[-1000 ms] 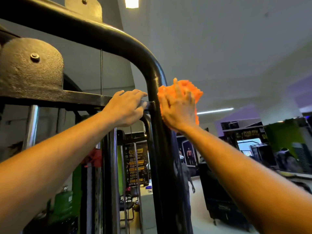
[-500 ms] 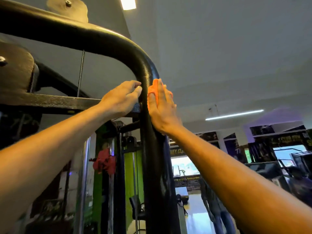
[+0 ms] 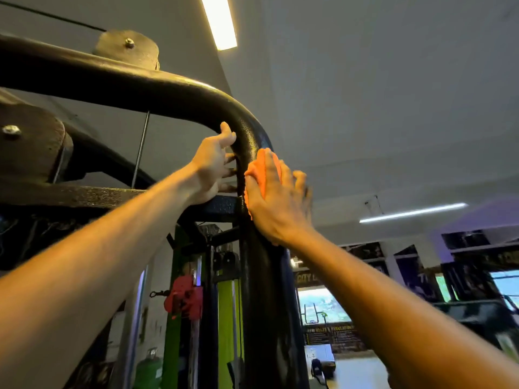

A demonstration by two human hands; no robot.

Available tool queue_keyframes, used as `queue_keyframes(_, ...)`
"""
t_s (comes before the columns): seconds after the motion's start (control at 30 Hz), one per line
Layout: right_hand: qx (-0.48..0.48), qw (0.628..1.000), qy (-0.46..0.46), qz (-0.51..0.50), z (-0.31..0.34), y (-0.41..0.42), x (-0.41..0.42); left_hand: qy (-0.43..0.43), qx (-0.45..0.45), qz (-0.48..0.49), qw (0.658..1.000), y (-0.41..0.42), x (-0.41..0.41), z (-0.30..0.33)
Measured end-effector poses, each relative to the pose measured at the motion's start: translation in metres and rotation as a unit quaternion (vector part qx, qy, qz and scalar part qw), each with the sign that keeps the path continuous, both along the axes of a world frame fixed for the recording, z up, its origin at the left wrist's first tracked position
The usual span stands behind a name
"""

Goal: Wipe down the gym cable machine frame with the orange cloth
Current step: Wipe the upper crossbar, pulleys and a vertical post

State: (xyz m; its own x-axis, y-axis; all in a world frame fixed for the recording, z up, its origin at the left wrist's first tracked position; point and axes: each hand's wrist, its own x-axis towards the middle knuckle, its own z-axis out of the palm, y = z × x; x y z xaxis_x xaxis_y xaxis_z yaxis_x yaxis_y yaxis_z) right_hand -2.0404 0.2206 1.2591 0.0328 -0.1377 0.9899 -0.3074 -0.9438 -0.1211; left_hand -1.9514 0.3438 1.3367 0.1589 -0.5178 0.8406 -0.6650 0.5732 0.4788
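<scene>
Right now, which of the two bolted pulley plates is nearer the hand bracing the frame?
The upper pulley plate, above the curved top tube, is nearer the left hand. The other plate sits far left, lower, above the crossbar.

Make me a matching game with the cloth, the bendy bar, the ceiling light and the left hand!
Things:
1. cloth
2. curved frame bar
3. ceiling light
4. left hand

Descriptions:
A. glowing overhead
B. orange, pressed under the right hand
C. black and textured
D. touching the bar's inner bend

Pairs: 1-B, 2-C, 3-A, 4-D
</scene>
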Motion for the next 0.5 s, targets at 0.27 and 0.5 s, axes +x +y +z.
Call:
queue_keyframes(0.27,-0.009,0.997,0.012,0.08,0.056,0.009,0.009,0.002,0.036,-0.07,0.997,0.0,0.013,0.007)
queue_keyframes(0.5,-0.041,0.999,0.006,0.016,0.011,0.002,0.005,0.026,0.031,-0.087,0.995,0.003,0.011,0.007)
